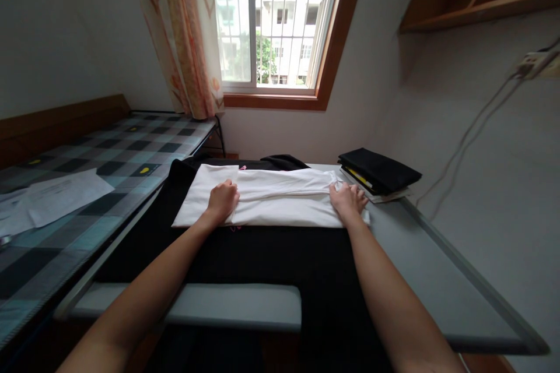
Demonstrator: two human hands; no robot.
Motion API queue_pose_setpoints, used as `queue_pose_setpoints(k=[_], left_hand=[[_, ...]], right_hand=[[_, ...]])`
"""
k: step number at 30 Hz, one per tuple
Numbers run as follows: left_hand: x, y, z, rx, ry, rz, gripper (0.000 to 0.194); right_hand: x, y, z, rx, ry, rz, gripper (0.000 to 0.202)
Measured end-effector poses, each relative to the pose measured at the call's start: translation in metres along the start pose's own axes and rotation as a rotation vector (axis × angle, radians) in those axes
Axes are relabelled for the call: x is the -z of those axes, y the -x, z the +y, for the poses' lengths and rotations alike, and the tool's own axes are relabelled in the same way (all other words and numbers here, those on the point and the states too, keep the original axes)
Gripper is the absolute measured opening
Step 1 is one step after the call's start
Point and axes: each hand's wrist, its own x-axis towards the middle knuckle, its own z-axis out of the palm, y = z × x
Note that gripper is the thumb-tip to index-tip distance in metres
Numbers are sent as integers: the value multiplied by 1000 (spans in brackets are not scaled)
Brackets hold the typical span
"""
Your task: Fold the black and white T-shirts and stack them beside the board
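Note:
A white garment (280, 210), folded into a long flat strip, lies crosswise on a spread black cloth (262, 256). Small pink marks show at its edges near the left fold. My left hand (223, 200) is closed on the garment, left of its middle, beside the edge of a folded-over flap. At the other end, my right hand (349, 200) has its fingers curled into the bunched fabric. Both fingertips are partly hidden by the hands themselves.
The black cloth covers much of a pale table (420, 262). A black folder (378, 168) rests on papers at its back right. On the left stands a bed with a checked cover (131, 145) and loose papers (56, 198). A cable (470, 128) hangs along the right wall.

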Motion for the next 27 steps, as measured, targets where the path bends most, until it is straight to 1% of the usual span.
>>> queue_pose_setpoints(k=[5,11,13,16,19,27], left_hand=[[2,0,2,-16,23,-7,30],[3,1,6,-38,38,-11,28],[5,2,7,-12,31,-15,28],[8,4,7,44,31,-55,29],[10,6,7,57,45,-87,30],[3,-1,5,17,60,-37,25]], right_hand=[[-5,1,-2,10,-9,6,50],[-6,1,-1,15,-17,-8,49],[-6,1,-1,18,-18,-5,49],[-6,1,-1,24,-24,-10,49],[-7,1,0,23,-26,-19,49],[-7,1,-1,24,-25,-7,49]])
